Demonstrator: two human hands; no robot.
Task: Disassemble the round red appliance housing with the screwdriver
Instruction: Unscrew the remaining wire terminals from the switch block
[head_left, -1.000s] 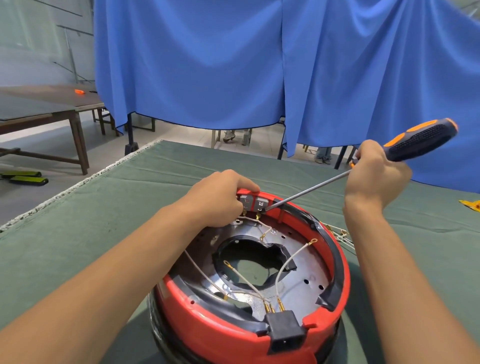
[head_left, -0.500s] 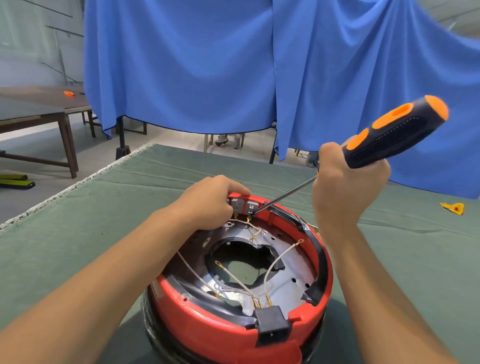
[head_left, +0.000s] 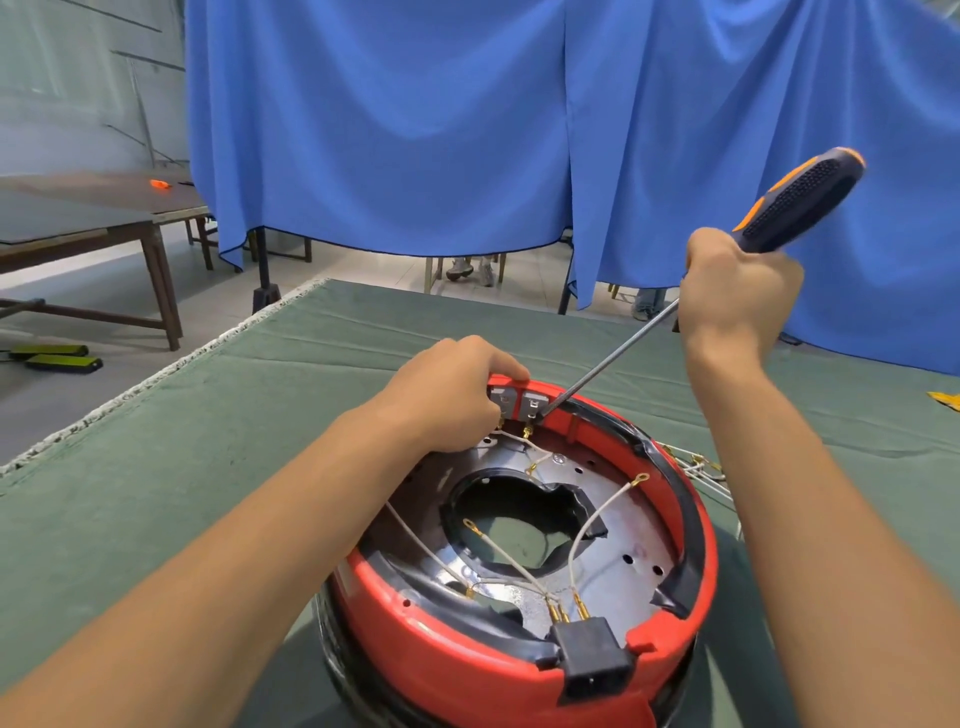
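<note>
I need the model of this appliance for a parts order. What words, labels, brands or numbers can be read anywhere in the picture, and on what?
None can be read.
Red housing: no print shows.
Screwdriver handle: only dotted texture.
Black socket: no legible marking.

Screwdriver tip (head_left: 543, 413) seemingly hidden at metal terminal (head_left: 532, 404).

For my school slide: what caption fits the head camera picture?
Right hand drives a screwdriver into the red housing.
</note>
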